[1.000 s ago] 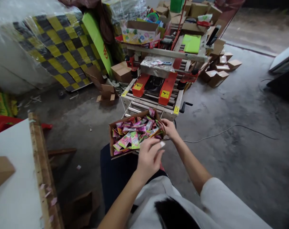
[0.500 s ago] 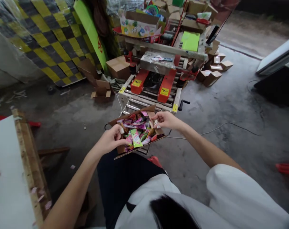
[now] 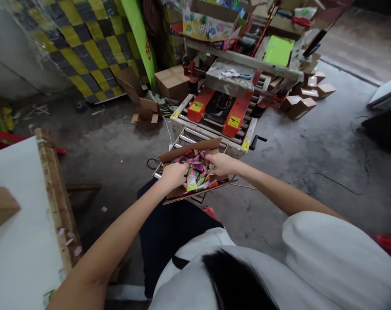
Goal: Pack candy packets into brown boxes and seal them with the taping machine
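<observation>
An open cardboard box (image 3: 189,149) full of small wrapped snack packets (image 3: 200,162) sits in front of my body, over the near end of a roller conveyor (image 3: 185,138). My left hand (image 3: 174,175) reaches over the box's left side, fingers curled down among the packets; their tips are hidden. Just beside it lies a green and pink packet (image 3: 192,181) on top of the pile. At the right inner side of the box, my right hand (image 3: 221,164) is closed, fingers bent inward against the packets. Whatever either hand grips is hidden.
Beyond the box stands a carton-sealing machine (image 3: 228,97) with red guides and a crank (image 3: 257,141). A white table (image 3: 17,232) with a wooden edge is at left. Small cartons (image 3: 299,106) and a cable (image 3: 321,174) lie on the floor at right.
My left hand has moved right, deeper over the packets, and its fingers have curled under. My right fingers have closed more at the box's right side. The view has shifted.
</observation>
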